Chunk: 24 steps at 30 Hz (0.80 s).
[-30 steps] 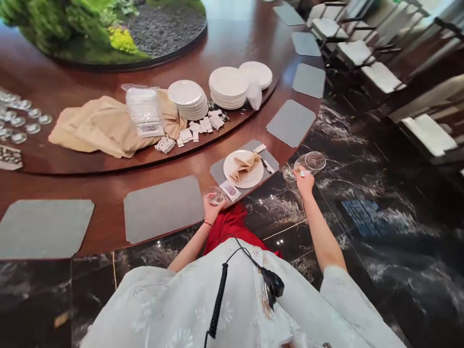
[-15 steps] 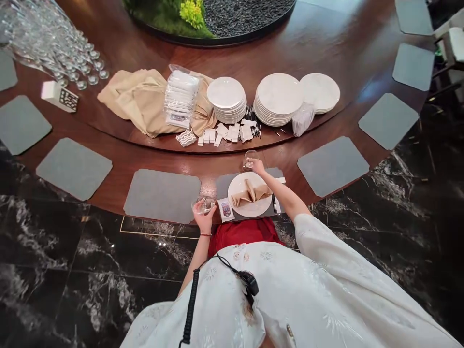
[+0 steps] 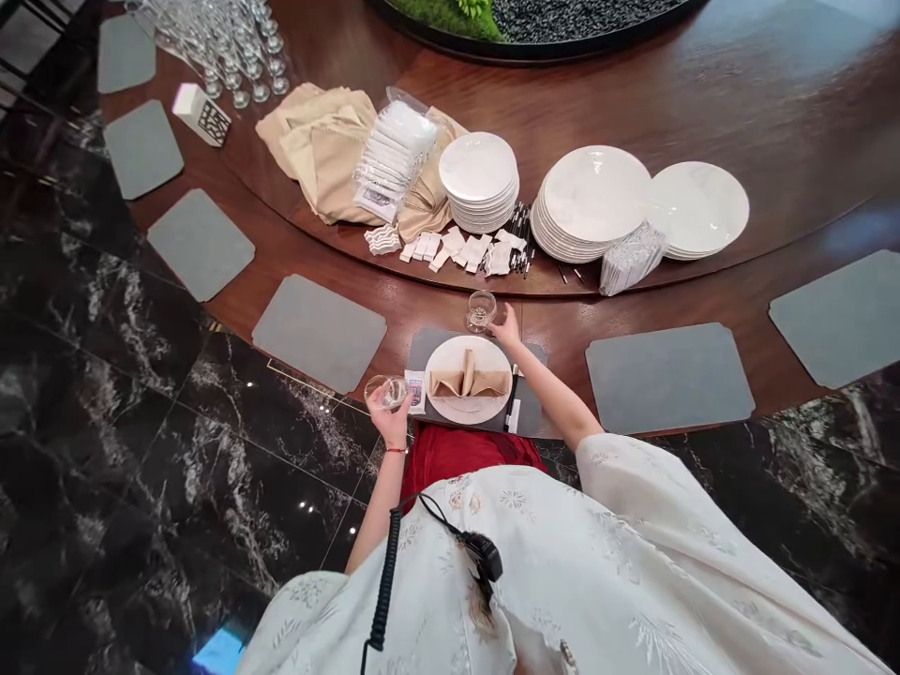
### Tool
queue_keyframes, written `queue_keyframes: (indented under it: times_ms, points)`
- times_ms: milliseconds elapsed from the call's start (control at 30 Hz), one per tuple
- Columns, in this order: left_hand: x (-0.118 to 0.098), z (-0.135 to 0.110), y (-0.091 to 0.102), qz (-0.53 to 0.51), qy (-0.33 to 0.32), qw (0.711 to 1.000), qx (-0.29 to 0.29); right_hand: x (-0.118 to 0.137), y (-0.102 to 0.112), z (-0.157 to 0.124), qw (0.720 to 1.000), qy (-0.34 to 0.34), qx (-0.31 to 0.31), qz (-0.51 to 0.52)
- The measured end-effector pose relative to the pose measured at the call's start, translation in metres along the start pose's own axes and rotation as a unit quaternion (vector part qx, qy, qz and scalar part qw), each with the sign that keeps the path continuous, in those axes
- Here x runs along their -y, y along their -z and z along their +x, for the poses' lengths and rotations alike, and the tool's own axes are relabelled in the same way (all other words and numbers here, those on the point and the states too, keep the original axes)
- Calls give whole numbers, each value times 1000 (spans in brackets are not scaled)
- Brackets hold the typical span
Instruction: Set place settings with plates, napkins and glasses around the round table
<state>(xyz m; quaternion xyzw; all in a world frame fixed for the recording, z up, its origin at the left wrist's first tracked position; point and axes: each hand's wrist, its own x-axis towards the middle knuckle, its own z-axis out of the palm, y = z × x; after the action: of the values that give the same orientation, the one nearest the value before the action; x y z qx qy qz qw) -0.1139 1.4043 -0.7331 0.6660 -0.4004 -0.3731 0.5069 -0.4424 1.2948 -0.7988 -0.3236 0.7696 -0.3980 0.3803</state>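
My left hand (image 3: 391, 422) holds clear glassware by the table's front edge, fingers curled round a drinking glass (image 3: 395, 392); whether a second glass is with it I cannot tell. Just behind the place setting another clear glass (image 3: 482, 311) stands upright on the wood. Beside its right side is my right hand (image 3: 507, 328), thumb and fingers apart, the fingertips at or very close to the glass. Between my arms, a white plate (image 3: 468, 414) carries a folded beige napkin (image 3: 470, 378). A wrapped wipe packet (image 3: 415, 392) lies left of the plate, dark chopsticks (image 3: 511, 398) right of it.
Grey placemats (image 3: 320, 330) line the curved table edge. On the raised turntable (image 3: 534, 286) are stacked plates (image 3: 596, 192), smaller plates (image 3: 478, 169), beige cloths (image 3: 330, 155) and wrapped packets (image 3: 397, 150). Several stemmed glasses (image 3: 243, 56) stand far left.
The view has swung to the right. My right hand has come off the glass behind the plate, its fingers spreading to the side. My left hand still holds its glass.
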Motion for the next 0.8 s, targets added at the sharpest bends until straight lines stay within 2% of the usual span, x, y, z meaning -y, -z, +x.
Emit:
queue_keyframes:
  times_ms: [67,100,133,200,233,267,300,367,433,500,567,633,733,800]
  points:
    - [-13,-11,-25,6,-41,998,54,-4,14,-31,998,-21,13,64]
    - [-18,-18,-39,11,-57,995,83,-6,22,-50,993,-15,60,105]
    - [-24,-25,-53,18,-69,991,113,-8,31,-71,980,4,134,144]
    - [-33,-41,-83,37,-78,979,182,-11,51,-111,935,40,287,206]
    - [-36,-49,-99,48,-79,971,221,-13,62,-127,915,48,333,224]
    - [-39,-58,-115,59,-81,960,260,-14,73,-140,906,48,349,236]
    - [-42,-67,-132,74,-86,949,296,-16,83,-149,909,42,338,240]
    - [-45,-84,-163,115,-105,926,343,-22,100,-154,934,26,269,232]
    - [-46,-99,-189,151,-124,915,354,-31,109,-144,959,18,189,208]
    - [-47,-110,-204,160,-139,913,348,-41,111,-121,976,24,129,175]
    - [-48,-119,-204,148,-158,915,342,-51,105,-89,989,35,81,117]
    - [-47,-126,-191,133,-180,913,340,-58,94,-52,998,31,41,29]
    - [-40,-131,-155,124,-187,917,330,-63,75,-3,993,5,12,-115]
    - [-32,-132,-127,128,-174,928,304,-66,65,18,982,11,14,-188]
